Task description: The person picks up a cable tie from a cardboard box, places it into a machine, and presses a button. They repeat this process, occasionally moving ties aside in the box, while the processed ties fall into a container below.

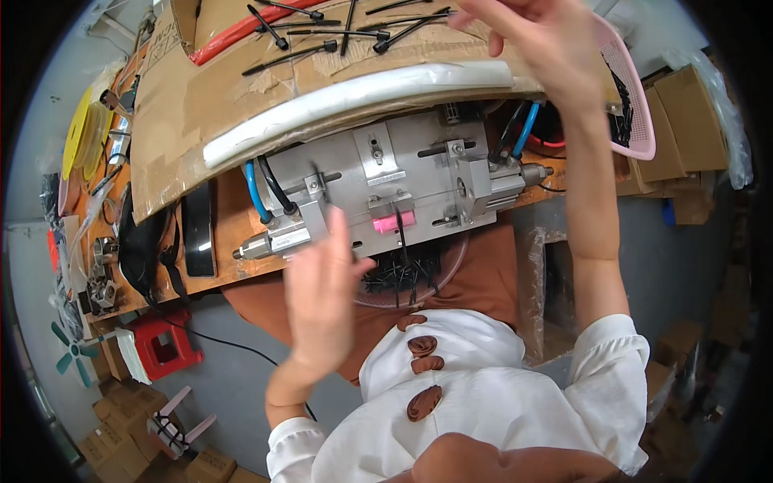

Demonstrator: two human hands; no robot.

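My left hand (318,294), blurred, is held over the front left of a metal fixture (419,173), fingers stretched out, thumb apart and nothing seen in it. At the top of the view, my right hand (547,48) is over a cardboard sheet (185,121). Its fingertips come close to the end of a black rod with a thick head (382,44); blur hides whether they grip it. Several similar rods lie scattered there. A pink piece (393,221) sits at the fixture's front middle, with a thin black rod (402,237) across it.
A white padded strip (354,101) lines the cardboard's near edge. Blue tubes (258,191) run to cylinders on both sides. Below the fixture, a basket (459,270) of black pieces rests at my lap. A pink basket (644,133) stands right; a red stool (165,346) is at left.
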